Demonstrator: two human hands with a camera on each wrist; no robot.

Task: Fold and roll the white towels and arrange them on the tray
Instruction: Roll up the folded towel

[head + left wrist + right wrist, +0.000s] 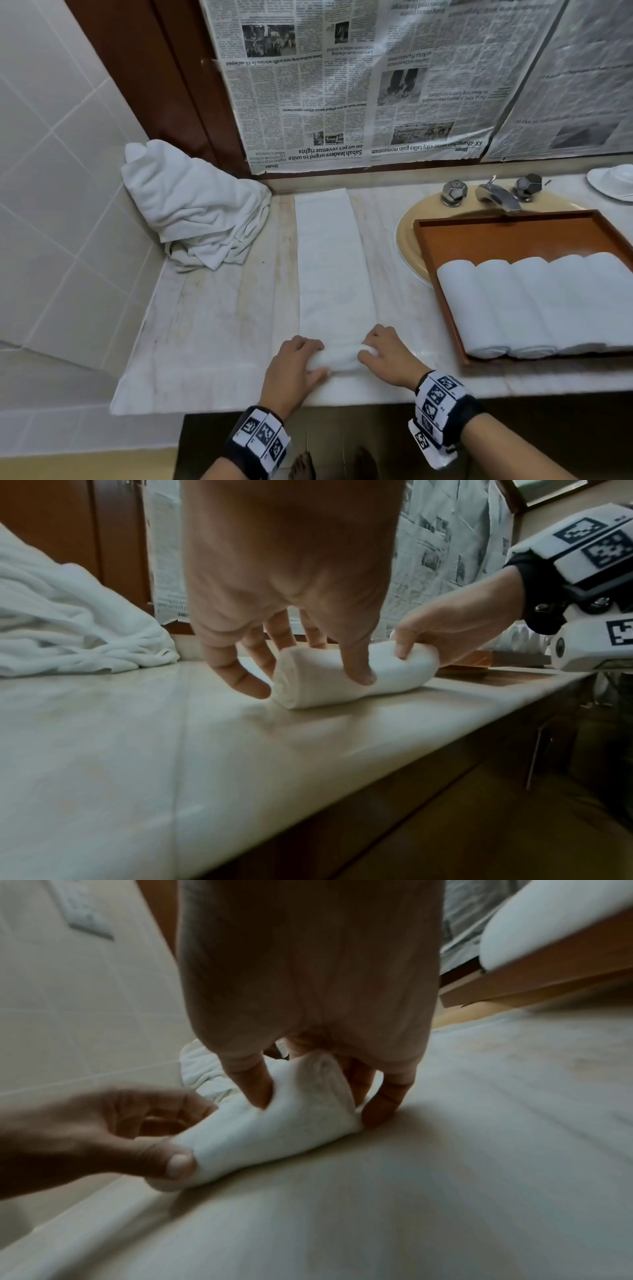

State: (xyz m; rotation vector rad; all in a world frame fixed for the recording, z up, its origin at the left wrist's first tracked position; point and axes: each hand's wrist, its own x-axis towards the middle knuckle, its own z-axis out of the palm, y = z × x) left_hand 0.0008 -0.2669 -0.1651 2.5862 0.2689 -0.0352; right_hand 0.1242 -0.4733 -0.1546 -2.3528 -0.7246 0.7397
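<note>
A white towel (330, 260) folded into a long strip lies on the marble counter (212, 315), running away from me. Its near end is wound into a short roll (337, 359) (342, 680) (274, 1123). My left hand (296, 363) (291, 615) (103, 1137) grips the roll's left end, thumb in front and fingers behind. My right hand (387, 356) (308, 1001) (445, 637) grips the right end the same way. A brown wooden tray (507, 229) sits over the sink at the right with several rolled white towels (534, 305) side by side in its near half.
A heap of loose white towels (195, 205) (68, 620) is piled in the back left corner against the tiled wall. A beige sink (411, 229) with a chrome tap (496, 195) lies under the tray. Newspaper (376, 78) covers the wall behind. The counter edge runs just below my wrists.
</note>
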